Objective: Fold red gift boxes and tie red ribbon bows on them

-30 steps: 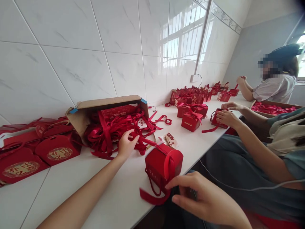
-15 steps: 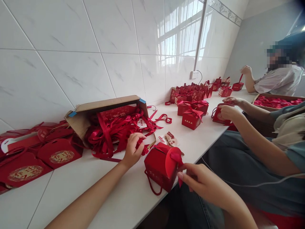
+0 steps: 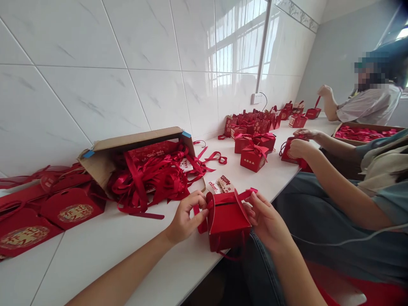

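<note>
1. Your left hand (image 3: 186,214) pinches a red ribbon (image 3: 201,209) at the left flap of the small red box (image 3: 228,221); keep that pinch close to the box so the ribbon stays flat.
2. Your right hand (image 3: 266,219) grips the box's right side, fingers closed on the other ribbon end near the top. Steady the box there, not by squeezing its walls.
3. The box sits at the near edge of the white counter (image 3: 121,250), partly over the edge. Judging by that, it would be safer drawn a little inward.
4. The spare ribbons spill from the cardboard carton (image 3: 134,142) just behind your left hand; keep the loose ends apart from that tangle.
5. A co-worker's hands (image 3: 299,144) work on another box further along; stay clear.
</note>
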Demonstrator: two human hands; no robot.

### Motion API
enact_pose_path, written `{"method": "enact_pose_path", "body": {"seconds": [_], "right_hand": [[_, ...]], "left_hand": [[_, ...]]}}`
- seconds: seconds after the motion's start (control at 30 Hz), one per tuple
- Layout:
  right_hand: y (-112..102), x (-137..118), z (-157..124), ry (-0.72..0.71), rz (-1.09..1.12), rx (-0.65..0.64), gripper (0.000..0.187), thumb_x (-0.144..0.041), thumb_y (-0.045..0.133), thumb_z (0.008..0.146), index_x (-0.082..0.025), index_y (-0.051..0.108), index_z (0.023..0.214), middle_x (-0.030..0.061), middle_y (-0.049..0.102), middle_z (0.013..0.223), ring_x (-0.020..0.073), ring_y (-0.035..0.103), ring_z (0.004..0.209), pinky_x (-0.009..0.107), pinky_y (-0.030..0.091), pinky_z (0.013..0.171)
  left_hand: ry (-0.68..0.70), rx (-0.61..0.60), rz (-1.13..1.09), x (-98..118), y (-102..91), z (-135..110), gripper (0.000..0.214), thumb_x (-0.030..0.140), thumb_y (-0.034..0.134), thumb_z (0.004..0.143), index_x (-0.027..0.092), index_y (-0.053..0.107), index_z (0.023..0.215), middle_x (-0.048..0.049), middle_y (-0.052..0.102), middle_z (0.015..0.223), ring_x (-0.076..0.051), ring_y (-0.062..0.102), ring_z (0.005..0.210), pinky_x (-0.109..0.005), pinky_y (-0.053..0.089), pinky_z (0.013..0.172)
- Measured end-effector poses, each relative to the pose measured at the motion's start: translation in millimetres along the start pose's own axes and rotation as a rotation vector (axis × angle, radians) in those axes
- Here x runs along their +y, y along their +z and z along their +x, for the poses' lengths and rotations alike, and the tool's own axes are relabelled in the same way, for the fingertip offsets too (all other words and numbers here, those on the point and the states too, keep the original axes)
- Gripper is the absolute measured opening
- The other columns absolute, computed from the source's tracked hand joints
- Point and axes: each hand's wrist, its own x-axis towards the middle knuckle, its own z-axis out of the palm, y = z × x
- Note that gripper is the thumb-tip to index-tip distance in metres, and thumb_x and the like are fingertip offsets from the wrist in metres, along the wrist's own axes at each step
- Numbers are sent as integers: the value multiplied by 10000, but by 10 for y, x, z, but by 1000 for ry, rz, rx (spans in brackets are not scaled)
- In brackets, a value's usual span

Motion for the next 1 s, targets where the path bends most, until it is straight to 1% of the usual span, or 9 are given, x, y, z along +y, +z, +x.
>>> {"method": "enact_pose_path", "body": {"seconds": [0.07, 0.13, 0.23, 0.3, 0.4, 0.53, 0.63, 0.83, 1.0], "right_hand": [[11, -27, -6, -30, 57, -18, 205, -277, 784, 688, -191, 609, 749, -20, 573, 744, 64, 415, 526, 142, 290, 378], [23, -47, -7, -33, 95, -22, 146, -256, 729, 712, -196, 605, 762, 2, 585, 845, 80, 436, 564, 163, 346, 404], [34, -52, -5, 8, 160, -66, 96, -238, 643, 745, -197, 560, 722, -12, 509, 762, 89, 427, 560, 188, 398, 456], [33, -43, -7, 33, 204, -97, 111, -236, 617, 745, -193, 525, 701, -27, 445, 697, 85, 406, 538, 189, 401, 470], [22, -15, -6, 40, 240, -97, 138, -244, 599, 737, -191, 489, 674, -46, 365, 630, 77, 350, 491, 184, 381, 456], [-13, 48, 43, -27, 229, -20, 213, -258, 596, 707, -201, 418, 605, -70, 256, 561, 74, 253, 444, 180, 336, 419], [-44, 90, 99, -53, 189, 20, 248, -266, 605, 673, -209, 384, 576, -80, 222, 538, 73, 196, 428, 182, 290, 387], [-63, 81, 126, -69, 179, 13, 215, -273, 605, 663, -212, 416, 579, -77, 247, 538, 78, 229, 433, 203, 311, 398], [-72, 76, 126, -79, 196, 7, 244, -256, 597, 664, -206, 381, 563, -74, 260, 530, 74, 250, 435, 198, 321, 416]], "left_hand": [[-42, 3, -48, -5, -7, 6, 270, 353, 614, 798, 185, 481, 633, -16, 483, 753, -160, 460, 730, -287, 390, 702], [-112, -3, -107, -32, -20, 9, 269, 355, 592, 812, 187, 468, 644, 2, 475, 683, -137, 465, 646, -265, 393, 616], [-228, -44, -193, -81, -41, 8, 274, 401, 552, 846, 197, 448, 694, 61, 402, 515, -84, 368, 428, -209, 291, 433], [-277, -72, -235, -100, -52, 11, 303, 429, 577, 830, 196, 434, 699, 89, 342, 484, -54, 270, 383, -188, 209, 397], [-312, -100, -275, -109, -71, 27, 343, 443, 628, 786, 186, 426, 682, 90, 315, 524, -40, 213, 426, -182, 161, 418], [-334, -129, -278, -117, -106, 60, 347, 446, 644, 757, 184, 433, 672, 86, 307, 530, -48, 203, 452, -200, 144, 441], [-337, -160, -246, -128, -142, 77, 338, 431, 670, 730, 179, 456, 656, 78, 314, 533, -58, 217, 473, -218, 142, 463], [-321, -228, -188, -122, -233, 109, 323, 393, 679, 731, 173, 477, 606, 63, 351, 520, -75, 264, 500, -236, 166, 494], [-369, -336, -187, -79, -314, 148, 330, 368, 688, 715, 176, 461, 571, 61, 360, 503, -68, 251, 474, -237, 151, 474]]}}
